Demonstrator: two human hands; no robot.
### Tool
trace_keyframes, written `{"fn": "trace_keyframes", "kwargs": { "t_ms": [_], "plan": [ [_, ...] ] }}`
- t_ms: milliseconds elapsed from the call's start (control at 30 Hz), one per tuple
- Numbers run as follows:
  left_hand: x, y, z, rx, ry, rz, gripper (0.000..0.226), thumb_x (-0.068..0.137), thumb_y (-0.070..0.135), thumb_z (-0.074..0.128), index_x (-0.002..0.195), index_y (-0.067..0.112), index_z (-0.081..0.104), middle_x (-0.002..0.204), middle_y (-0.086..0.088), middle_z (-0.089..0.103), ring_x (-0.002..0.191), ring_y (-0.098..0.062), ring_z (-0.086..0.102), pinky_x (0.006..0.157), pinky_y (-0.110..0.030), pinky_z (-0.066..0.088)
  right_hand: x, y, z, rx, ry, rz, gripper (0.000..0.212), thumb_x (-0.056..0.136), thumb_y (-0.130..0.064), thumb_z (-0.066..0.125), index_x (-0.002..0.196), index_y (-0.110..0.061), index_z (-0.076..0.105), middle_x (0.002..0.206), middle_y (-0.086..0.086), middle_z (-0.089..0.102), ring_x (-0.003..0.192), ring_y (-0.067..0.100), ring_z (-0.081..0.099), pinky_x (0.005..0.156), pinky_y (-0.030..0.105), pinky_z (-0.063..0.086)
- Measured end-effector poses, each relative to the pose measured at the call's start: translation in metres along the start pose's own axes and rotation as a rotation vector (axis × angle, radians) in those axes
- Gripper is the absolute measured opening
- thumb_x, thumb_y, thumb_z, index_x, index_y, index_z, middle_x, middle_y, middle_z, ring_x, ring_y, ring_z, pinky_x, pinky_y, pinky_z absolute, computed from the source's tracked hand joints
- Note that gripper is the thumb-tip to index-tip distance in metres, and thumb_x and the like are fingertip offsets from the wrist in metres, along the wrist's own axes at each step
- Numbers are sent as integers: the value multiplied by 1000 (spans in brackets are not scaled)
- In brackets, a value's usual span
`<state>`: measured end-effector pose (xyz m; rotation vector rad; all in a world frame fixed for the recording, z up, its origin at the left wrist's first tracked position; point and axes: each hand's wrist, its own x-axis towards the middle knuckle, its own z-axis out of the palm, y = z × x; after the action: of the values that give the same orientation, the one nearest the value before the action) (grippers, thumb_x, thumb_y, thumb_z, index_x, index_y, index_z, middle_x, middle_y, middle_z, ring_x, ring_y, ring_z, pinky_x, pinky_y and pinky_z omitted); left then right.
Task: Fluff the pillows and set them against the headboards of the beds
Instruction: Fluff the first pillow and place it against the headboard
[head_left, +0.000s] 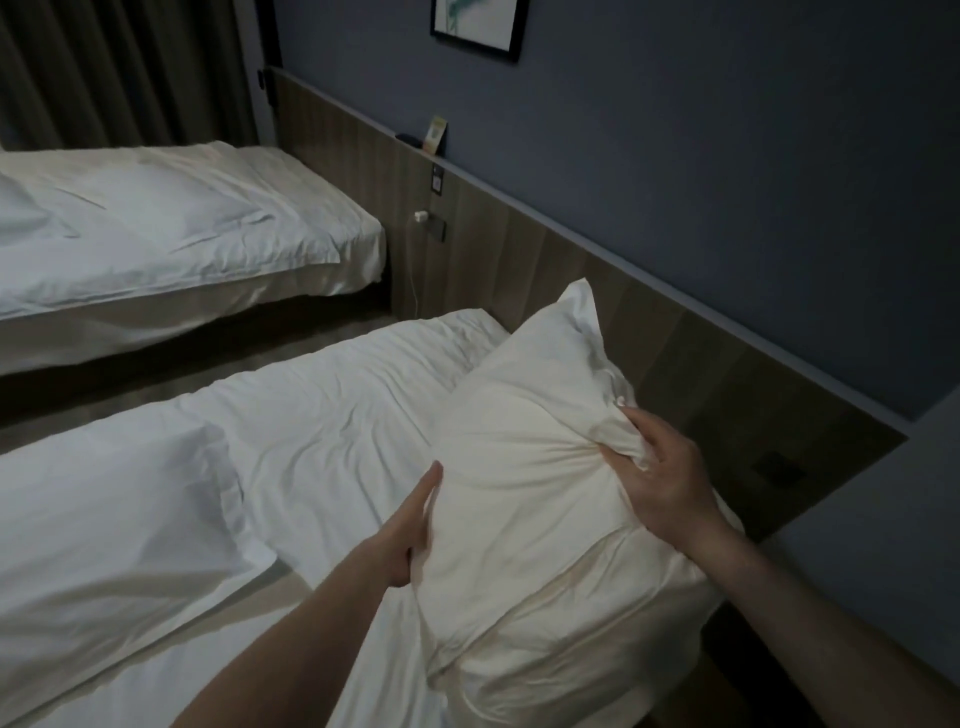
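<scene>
A white pillow (524, 467) stands tilted on end at the head of the near bed (332, 415), close to the wooden headboard (675, 338). My left hand (415, 530) presses flat against its left side, fingers hidden behind the fabric. My right hand (660, 473) bunches a fold of its right edge in a fist. A second white pillow (104, 525) lies flat further down the near bed. On the far bed (182, 244) a third pillow (140, 202) lies flat near the headboard panel.
A dark floor gap (197, 358) separates the two beds. On the headboard panel sit wall sockets with a white charger (422, 217) plugged in and its cable hanging. A small card (435, 136) stands on the ledge. Curtains (119, 67) hang at back left.
</scene>
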<state>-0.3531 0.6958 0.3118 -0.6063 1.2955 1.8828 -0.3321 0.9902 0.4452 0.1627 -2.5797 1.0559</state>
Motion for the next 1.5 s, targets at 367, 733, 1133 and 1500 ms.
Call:
{"fn": "trace_keyframes", "kwargs": {
  "t_ms": [367,733,1133,1500],
  "plan": [
    [35,137,78,-68,323,554,79,57,11,93,129,11,60,114,-5,72,102,-28,71,90,-43,61,43,75,-32,-71,-70,303,27,94,-39,69,117,-28,59,103,-17,68,96,1,65,79,32,52],
    [106,154,165,759,372,1113,60,70,17,65,128,30,64,111,6,77,103,-19,74,87,-36,61,186,96,-50,53,-35,180,40,99,-18,62,137,-26,52,136,-9,53,99,-3,58,79,19,48],
    [277,114,182,1931,176,1040,60,60,22,69,118,31,59,98,8,70,85,-18,70,73,-32,52,293,283,54,-494,-595,109,55,92,-38,60,144,-23,50,150,1,48,138,30,46,115,39,37],
    [393,111,66,1656,200,217,95,69,52,87,148,27,41,146,-1,46,130,-26,53,103,-36,48,193,484,160,-423,-1041,600,84,86,-58,65,153,-17,37,159,10,43,146,27,42,115,34,38]
  ]
}}
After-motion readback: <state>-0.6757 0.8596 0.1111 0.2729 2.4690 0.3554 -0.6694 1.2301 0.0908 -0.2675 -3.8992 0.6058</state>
